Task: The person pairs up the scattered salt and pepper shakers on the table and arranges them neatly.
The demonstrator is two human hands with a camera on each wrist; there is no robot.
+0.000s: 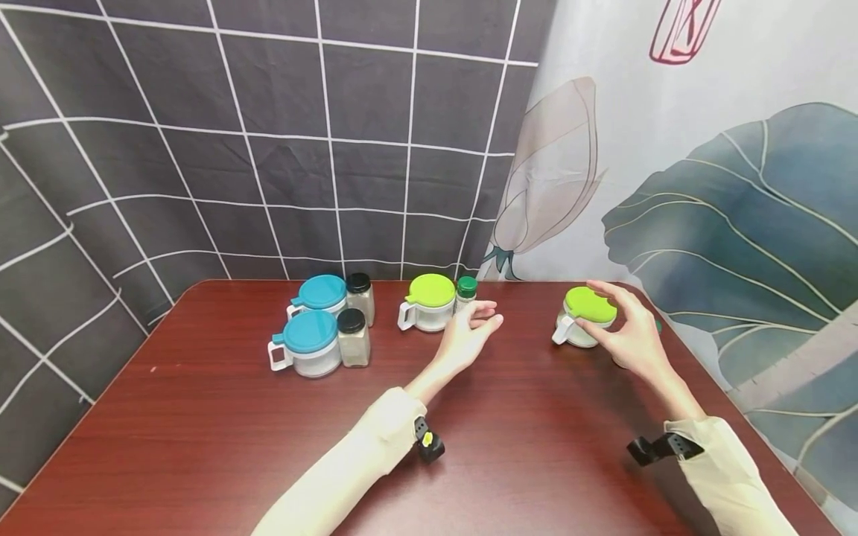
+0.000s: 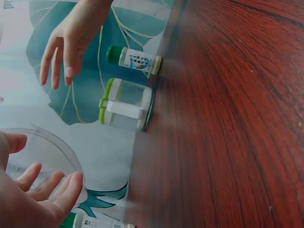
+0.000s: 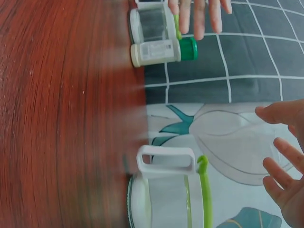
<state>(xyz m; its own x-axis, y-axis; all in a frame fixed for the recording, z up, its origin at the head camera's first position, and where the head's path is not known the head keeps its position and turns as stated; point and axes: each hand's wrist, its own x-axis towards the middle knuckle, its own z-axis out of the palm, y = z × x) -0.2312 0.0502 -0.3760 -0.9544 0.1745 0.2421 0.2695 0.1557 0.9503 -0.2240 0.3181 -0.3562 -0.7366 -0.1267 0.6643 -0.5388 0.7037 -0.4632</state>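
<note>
My left hand [image 1: 469, 335] is in the air near a green-capped shaker bottle [image 1: 466, 290], fingers loosely bent and holding nothing. Beside that bottle stands a lime-lidded seasoning jar [image 1: 430, 304] with a white handle. Farther right, my right hand [image 1: 633, 335] hovers by a second lime-lidded seasoning jar [image 1: 582, 327], thumb and fingers spread apart. A gap shows between the right hand [image 3: 285, 166] and this jar [image 3: 171, 204] in the right wrist view. Another green-capped bottle [image 2: 135, 61] stands beside the jar in the left wrist view; in the head view the right hand mostly hides it.
Two blue-lidded seasoning jars [image 1: 312, 344] stand at the left of the reddish-brown table [image 1: 509, 461], with two black-capped shakers [image 1: 354, 339] beside them. Behind the table hang a dark grid-patterned cloth [image 1: 268, 171] and a pale cloth with leaf prints [image 1: 724, 201].
</note>
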